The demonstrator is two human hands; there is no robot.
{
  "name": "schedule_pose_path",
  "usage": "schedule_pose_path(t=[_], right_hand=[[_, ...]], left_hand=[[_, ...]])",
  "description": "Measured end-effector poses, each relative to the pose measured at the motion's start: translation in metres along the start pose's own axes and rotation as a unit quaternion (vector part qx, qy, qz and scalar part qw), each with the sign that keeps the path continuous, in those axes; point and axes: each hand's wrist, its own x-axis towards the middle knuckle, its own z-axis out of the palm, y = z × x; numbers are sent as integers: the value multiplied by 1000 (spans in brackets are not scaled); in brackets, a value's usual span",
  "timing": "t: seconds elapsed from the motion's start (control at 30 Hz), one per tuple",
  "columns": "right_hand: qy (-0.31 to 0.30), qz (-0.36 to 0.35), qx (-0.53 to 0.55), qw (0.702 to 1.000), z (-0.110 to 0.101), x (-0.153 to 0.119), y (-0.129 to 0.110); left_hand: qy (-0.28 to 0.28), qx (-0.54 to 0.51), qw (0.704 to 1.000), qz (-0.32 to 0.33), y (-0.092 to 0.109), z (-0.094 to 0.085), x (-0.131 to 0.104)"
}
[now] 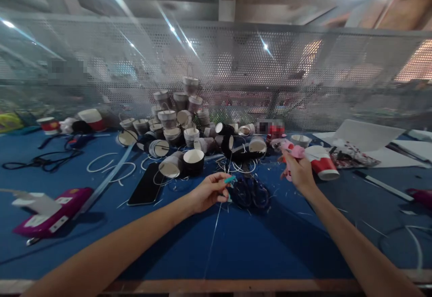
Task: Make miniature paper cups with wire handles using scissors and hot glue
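Observation:
My left hand (211, 192) is over the middle of the table, thumb and fingers pinched on a small teal strip (230, 180). Just right of it lie scissors with dark blue handles (251, 192). To the right, my right hand (299, 171) is wrapped around a pink glue gun (297, 151), raised above the table with its front end towards the left. A red and white paper cup (322, 163) lies tipped beyond that hand. Between the hands, farther back, is a fuzzy black strip (248, 154).
Many small grey cups with wire handles (168, 119) are heaped at the back. A black phone (146, 184) and a purple power strip (54, 211) lie on the left. White cord (126, 171) and clippings are scattered about. A perforated metal screen (216, 67) stands behind.

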Motion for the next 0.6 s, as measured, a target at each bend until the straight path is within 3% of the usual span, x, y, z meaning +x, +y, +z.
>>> schedule_pose_path(t=[0.1, 0.23, 0.47, 0.6], right_hand=[[7, 12, 164, 986, 4, -4, -3], [-1, -31, 282, 959, 10, -10, -7], [-34, -43, 247, 968, 20, -19, 0], [-50, -41, 295, 953, 21, -22, -4]], left_hand=[[-65, 58, 996, -33, -6, 3, -3], [-98, 116, 986, -72, -12, 13, -9], [-36, 118, 992, -35, -17, 19, -9], [-32, 131, 991, -24, -19, 19, -8]])
